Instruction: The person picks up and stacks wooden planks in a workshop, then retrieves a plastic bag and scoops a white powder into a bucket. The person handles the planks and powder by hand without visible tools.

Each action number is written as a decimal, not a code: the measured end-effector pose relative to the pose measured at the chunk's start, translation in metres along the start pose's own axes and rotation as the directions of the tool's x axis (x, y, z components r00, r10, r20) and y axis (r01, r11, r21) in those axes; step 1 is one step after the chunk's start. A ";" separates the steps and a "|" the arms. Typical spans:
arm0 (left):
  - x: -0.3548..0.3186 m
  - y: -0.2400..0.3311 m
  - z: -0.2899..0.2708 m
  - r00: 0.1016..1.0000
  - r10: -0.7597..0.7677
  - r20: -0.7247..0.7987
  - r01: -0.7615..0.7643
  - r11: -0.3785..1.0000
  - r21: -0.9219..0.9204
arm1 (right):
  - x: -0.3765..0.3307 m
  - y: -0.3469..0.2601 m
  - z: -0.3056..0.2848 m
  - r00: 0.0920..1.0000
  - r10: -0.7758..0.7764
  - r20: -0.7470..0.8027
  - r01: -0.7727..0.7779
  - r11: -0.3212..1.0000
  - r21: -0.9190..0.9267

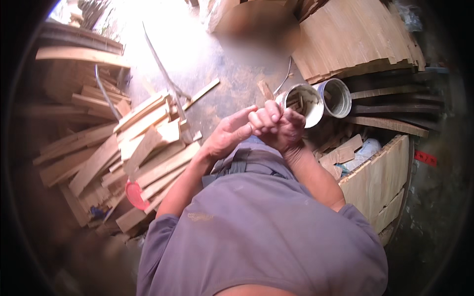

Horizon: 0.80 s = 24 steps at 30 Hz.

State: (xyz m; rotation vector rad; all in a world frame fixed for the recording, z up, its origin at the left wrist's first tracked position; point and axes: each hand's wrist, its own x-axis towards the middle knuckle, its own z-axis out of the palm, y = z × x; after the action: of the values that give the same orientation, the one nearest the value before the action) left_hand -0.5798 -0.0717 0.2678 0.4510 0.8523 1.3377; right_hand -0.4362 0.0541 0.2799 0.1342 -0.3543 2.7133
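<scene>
Hands clasped together at frame centre, nothing visible between them.
Right hand curls shut over the fingers of the left hand; can't tell if anything small is pinched inside. Nearest items: two open white buckets just to the right, tipped on their sides. Loose wood offcuts heaped at left, stacked boards upper right.

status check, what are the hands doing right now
Left hand and right hand clasped together, nothing visibly held. Nearest: white bucket. Wood offcuts piled left.
</scene>
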 end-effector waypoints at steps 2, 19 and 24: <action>0.038 0.016 0.010 0.998 -0.020 -0.068 0.025 0.997 0.078 | 0.025 -0.020 0.006 0.989 -0.013 -0.150 0.004 0.998 -0.058; 0.314 0.163 -0.105 0.921 -0.389 -0.027 0.349 0.852 -0.391 | 0.268 -0.138 -0.047 0.999 -0.027 -0.022 -0.020 0.063 -0.998; 0.392 0.212 -0.094 0.968 -0.249 0.025 0.228 0.838 -0.495 | 0.353 -0.177 -0.110 0.763 -0.625 -0.166 -0.395 -0.247 -0.885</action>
State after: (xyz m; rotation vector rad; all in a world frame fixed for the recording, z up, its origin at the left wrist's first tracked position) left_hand -0.7889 0.3323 0.2534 -0.0873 0.5426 1.2749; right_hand -0.6932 0.3730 0.2650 -1.1568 -2.0117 1.0640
